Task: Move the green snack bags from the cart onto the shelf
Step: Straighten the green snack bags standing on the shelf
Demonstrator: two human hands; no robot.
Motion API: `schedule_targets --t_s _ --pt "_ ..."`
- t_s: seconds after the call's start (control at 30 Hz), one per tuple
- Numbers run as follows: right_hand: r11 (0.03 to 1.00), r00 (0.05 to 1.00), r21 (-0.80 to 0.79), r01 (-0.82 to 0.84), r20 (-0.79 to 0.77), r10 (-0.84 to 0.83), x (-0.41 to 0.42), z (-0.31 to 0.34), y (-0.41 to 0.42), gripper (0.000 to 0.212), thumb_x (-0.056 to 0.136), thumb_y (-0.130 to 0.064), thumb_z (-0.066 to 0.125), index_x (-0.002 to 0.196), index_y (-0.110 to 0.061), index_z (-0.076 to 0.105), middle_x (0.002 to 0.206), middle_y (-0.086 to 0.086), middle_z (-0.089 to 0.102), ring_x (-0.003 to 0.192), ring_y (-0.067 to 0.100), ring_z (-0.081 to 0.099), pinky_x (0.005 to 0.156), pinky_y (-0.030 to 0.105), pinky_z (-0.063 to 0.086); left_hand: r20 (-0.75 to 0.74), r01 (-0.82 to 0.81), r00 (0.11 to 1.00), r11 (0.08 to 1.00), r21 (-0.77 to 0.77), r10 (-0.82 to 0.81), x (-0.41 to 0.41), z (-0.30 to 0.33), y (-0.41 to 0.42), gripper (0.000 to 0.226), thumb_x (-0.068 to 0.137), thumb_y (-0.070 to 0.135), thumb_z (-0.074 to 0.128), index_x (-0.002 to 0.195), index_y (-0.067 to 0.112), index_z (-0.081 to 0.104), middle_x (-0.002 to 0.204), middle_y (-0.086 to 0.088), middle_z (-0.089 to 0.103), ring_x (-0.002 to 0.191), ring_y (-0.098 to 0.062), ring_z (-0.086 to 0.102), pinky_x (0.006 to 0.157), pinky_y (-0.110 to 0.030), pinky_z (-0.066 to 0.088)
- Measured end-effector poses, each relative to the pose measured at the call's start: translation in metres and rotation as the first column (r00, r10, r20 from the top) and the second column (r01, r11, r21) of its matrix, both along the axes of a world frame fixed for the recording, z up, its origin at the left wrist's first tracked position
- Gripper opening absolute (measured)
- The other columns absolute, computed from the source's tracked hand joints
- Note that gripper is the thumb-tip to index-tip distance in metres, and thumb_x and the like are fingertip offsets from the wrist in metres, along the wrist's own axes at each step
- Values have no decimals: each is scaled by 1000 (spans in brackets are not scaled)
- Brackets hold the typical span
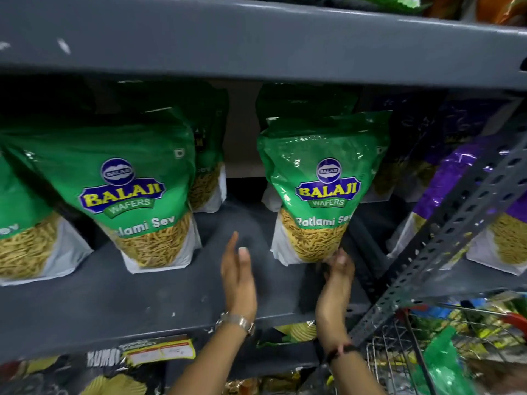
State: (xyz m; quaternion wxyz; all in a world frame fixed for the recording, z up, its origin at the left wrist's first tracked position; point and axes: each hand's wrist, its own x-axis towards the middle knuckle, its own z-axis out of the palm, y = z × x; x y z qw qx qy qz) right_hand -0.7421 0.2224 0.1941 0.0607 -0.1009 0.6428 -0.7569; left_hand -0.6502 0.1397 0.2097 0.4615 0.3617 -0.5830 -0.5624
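Left of both hands, a green bag (137,192) stands upright on the shelf (159,292), with another green bag (25,223) beside it at the frame's edge.

The left hand (238,276) hovers over the bare shelf between the two front bags. It is flat, fingers straight and together, palm turned toward the right, and it holds nothing. The nearest bag to it lies up and to its right.

That bag (319,195) stands upright just above the right hand (336,276), its long axis running vertical and leaning slightly. The right hand's fingertips touch the bag's lower right corner. Whether they pinch that corner or only press against it is blurred, so I cannot tell. More green bags stand behind it, deeper in.

Right and down from the right hand, past a slotted post (445,238), sits the cart (399,346), where a green bag (445,363) lies among other packets.

My judgement is that the bag on the shelf is being settled into place. The right hand is nearer both to it and to the cart, so the next reach would go down and right from that hand.
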Motion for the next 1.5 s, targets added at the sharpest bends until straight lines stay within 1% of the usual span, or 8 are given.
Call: schedule_targets --t_s 0.17,0.27,0.5,0.73,0.9,1.13,1.3,1.5 --pt "990 995 122 -64 -70 73 80 -5 -44 18 95 -15 34 105 -14 49 109 3 38 106 27 46 103 49 36 -97 -421 906 900 -112 412 88 -6 -42 42 86 23 31 116 -3 44 109 1 46 97 9 45 88 -1 30" --pt "951 956 157 -268 -77 282 97 1 -72 19 95 -21 33 109 -21 46 112 -5 41 113 13 44 104 20 31 -131 -526 844 851 -3 521 113 -4 -77 37 93 16 32 123 -5 36 120 -5 44 118 -17 40 94 -9 29" --pt "660 689 208 -722 128 714 114 20 -142 48 96 -35 14 140 -18 19 150 -6 19 135 3 16 109 18 10 -67 -61 994 963 263 81 127 -5 -144 47 90 52 10 123 36 40 139 15 28 132 -10 27 114 -33 16" --pt "690 733 259 -676 141 665 107 13 -113 69 80 -59 14 138 -25 26 148 -6 27 127 -2 20 105 18 14 -96 50 995 992 119 -39 114 -3 -116 40 79 64 32 103 38 50 116 12 53 95 14 53 90 -14 41" --pt "663 710 281 -694 113 695 99 15 -94 68 79 -58 12 141 -30 10 153 -12 11 127 -7 10 105 18 8 -98 67 994 992 111 -57 103 0 -104 64 74 60 30 123 19 41 134 -8 46 121 -19 42 106 -39 32" --pt "943 924 35 -332 -188 332 145 4 -72 35 87 -49 34 119 -38 43 122 -17 47 115 4 48 97 14 36 -58 -259 963 964 63 263 148 -14 -106 40 92 39 28 129 26 35 136 8 35 121 -4 31 100 -25 23" --pt "694 638 240 -679 -273 720 221 0 -113 28 91 -43 33 118 -47 41 129 -15 46 121 -5 39 102 7 28 -46 -488 873 871 -62 486 227 -12 -133 35 95 25 29 126 15 42 128 4 42 117 -5 37 85 4 29" --pt "521 541 322 -791 -29 840 246 14 -221 52 94 -40 27 141 -30 7 152 -15 7 130 -8 1 106 12 -2 142 -447 879 890 -94 456 294 -4 -213 47 95 30 24 138 15 19 150 -1 19 125 0 17 105 -18 12"
